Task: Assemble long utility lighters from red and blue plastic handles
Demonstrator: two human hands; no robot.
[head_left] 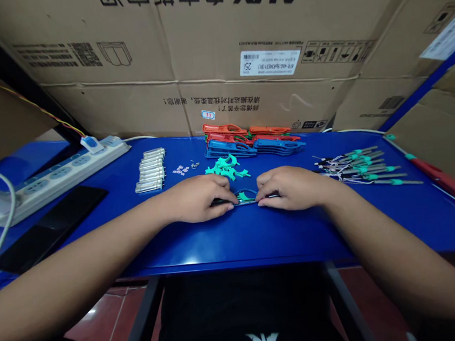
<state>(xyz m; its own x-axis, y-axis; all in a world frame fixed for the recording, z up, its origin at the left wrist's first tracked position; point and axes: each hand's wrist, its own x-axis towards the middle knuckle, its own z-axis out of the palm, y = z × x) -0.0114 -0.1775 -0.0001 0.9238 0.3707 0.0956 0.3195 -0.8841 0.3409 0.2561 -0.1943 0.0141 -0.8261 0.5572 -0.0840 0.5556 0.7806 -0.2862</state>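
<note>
Both hands rest on the blue table, pinched on one thin rod-like part with a teal plastic clip between them. My left hand has its fingers closed on the left end. My right hand grips the right end. Just behind the hands lies a small heap of teal clips. Most of the held part is hidden under the fingers.
A stack of red and blue plastic handles lies at the back. Clear tubes sit in a row at left, wired teal-tipped rods at right. A power strip and a black phone lie far left. Cardboard boxes wall the back.
</note>
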